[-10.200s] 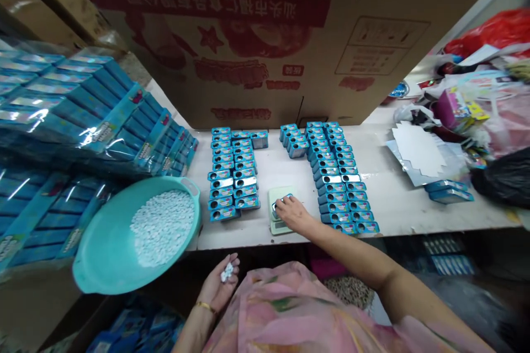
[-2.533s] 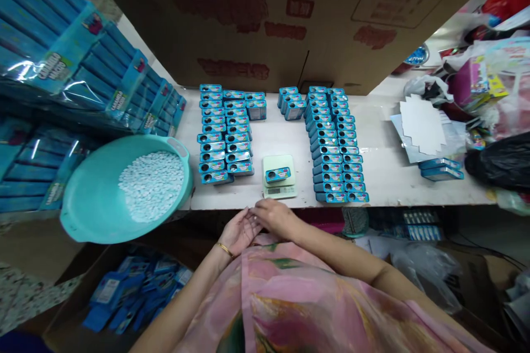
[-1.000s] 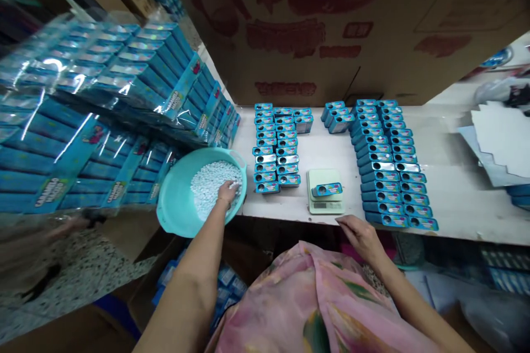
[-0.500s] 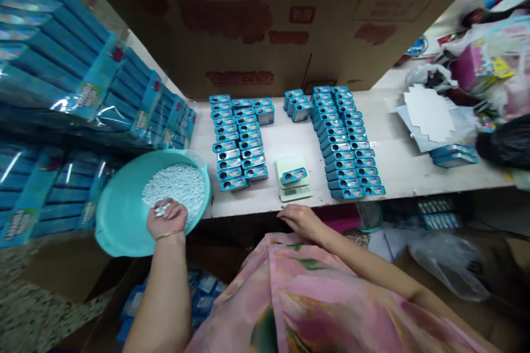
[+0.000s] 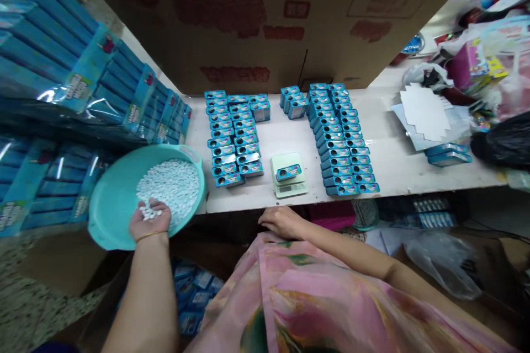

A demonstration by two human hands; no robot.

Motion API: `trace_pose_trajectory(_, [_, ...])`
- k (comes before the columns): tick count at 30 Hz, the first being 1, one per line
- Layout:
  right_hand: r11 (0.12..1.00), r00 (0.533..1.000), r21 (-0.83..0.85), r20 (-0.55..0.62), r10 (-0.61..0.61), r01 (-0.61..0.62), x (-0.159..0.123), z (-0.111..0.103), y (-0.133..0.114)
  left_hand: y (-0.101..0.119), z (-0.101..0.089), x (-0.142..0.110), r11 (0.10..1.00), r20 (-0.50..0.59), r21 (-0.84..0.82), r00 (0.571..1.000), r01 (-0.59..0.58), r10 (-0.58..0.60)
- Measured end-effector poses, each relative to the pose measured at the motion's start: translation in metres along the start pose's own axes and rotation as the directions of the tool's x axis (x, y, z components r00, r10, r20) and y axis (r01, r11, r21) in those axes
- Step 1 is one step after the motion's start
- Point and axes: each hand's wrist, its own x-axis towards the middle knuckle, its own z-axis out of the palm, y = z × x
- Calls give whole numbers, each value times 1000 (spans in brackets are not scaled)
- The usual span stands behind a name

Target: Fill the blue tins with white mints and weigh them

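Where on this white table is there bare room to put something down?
The white table shows bare patches between the right tins and the white notched sheet, and behind the scale, between the left tins and right tins. The far right is crowded with plastic bags. Over the teal basin, the left hand, cupping white pieces, is in the way.

"CARAMELO MACIO", blurred, on wrapped blue packs (image 5: 83,85), carton (image 5: 248,27) print illegible

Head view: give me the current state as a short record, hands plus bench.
left hand: palm up, white pieces in it, at the basin
right hand: near the table front edge, grip unclear
scale: one blue box on top
boxes: grouped either side of scale
behind: large carton
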Motion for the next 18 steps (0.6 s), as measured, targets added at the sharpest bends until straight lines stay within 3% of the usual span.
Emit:
trace_pose_trajectory(2, [1000,1000,9,-2,16,-16,-6,3,4,0,6,-5,999,-46,38,999,-25,27])
trace_pose_trajectory(5, [999,1000,27,-12,19,-18,-8,2,7,-13,16,-29,1000,139,16,990,12,-14])
trace_pose_trajectory(8, [999,998,26,-54,-28,30,1,-7,-5,-46,23,-62,984,249,28,952,178,-179])
trace_pose_trajectory(12, [981,975,-111,-141,-174,159,24,-13,-33,-107,20,-106,930,136,133,923,342,-359])
trace_pose_trajectory(16, [921,984,-366,-58,-167,135,40,6,-39,-148,3,-135,805,119,249,808,538,-577])
trace_pose_trajectory(18, [893,988,-427,-3,-157,141,39,15,-34,-156,-3,-139,777,103,272,786,568,-610])
